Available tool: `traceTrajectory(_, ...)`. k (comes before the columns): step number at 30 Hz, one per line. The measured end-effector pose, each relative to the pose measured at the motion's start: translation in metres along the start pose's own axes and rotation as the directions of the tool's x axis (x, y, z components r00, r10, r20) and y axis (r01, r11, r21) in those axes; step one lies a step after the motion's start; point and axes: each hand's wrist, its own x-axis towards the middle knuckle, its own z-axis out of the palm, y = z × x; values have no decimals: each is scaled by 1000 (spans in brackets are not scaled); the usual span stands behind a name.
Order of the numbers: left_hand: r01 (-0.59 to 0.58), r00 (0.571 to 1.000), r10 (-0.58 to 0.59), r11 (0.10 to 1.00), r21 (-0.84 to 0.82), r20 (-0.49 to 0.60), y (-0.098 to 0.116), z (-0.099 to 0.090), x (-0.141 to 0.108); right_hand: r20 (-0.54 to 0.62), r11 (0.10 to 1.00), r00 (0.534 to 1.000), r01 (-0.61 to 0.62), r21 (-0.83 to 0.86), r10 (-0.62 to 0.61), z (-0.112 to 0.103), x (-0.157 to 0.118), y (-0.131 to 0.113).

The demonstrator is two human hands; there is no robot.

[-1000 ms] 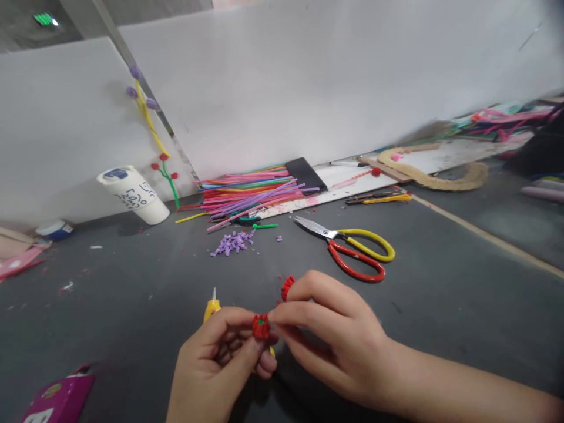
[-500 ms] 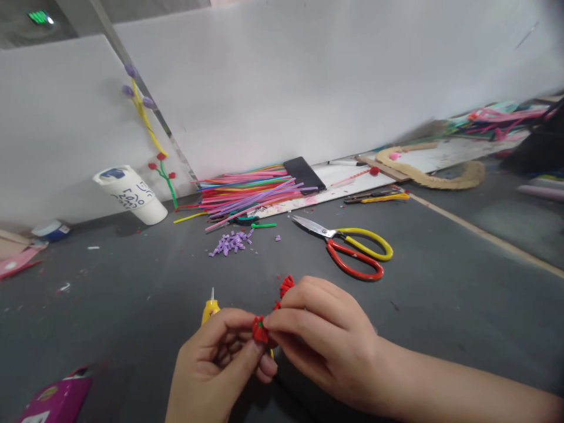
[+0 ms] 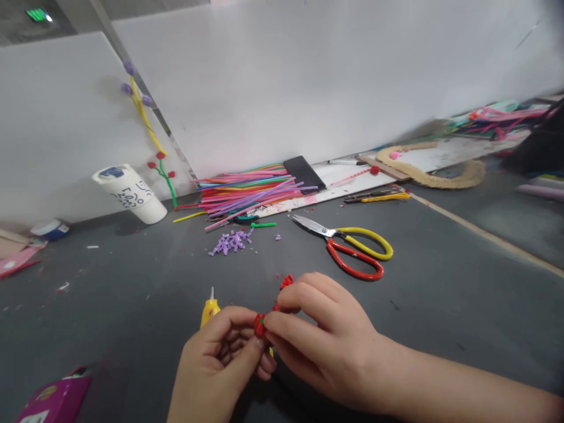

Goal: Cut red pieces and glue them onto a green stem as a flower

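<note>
With the dial centred on the small red fuzzy bud-shaped piece with a green core (image 3: 259,325), twelve pointing to the far wall, the hands sit at eight and four. Left hand (image 3: 215,361): grip narrow, holding the piece above the dark grey table (image 3: 132,294), thumb at six, forefinger at ten. Right hand (image 3: 330,346): fingertips drawn close together at the piece's three o'clock edge, apparently touching; cannot tell whether they pinch it. Neither hand is nearer; the piece lies between the two. Its long axis seems to run roughly twelve to six, though the right fingertips cover part. A cluster of red fuzzy stubs (image 3: 286,281) shows at one o'clock, just beside the right hand's curled fingers. Between nine and ten, behind the left hand: a yellow tool with a thin metallic-looking tip (image 3: 210,308), lower part hidden. Scissors with one yellow and one red handle (image 3: 329,233) at two, apart from both hands. Loose pile of short purple fuzzy cuttings (image 3: 229,242) at eleven; bundle of many-coloured fuzzy sticks (image 3: 251,197) at twelve, well beyond.
</note>
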Motion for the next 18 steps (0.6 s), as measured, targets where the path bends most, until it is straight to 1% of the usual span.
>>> traceTrajectory(4,-24,1000,23,996,81,12,-1,-1,0,38,1000,999,-8,-10,9,1,-1,-1)
traceTrajectory(8,-59,998,58,991,122,13,-1,-1,-1,55,1000,998,-22,-6,22,2,-1,0)
traceTrajectory(13,-117,993,115,989,95,27,2,0,-3,58,1000,998,-26,16,25,1,-2,0)
traceTrajectory(16,-119,993,118,991,64,20,2,0,-3,55,998,998,-33,58,30,-1,-2,-1)
traceTrajectory(18,-114,993,114,992,57,14,1,0,-3,63,992,997,-61,112,54,-3,-2,-2)
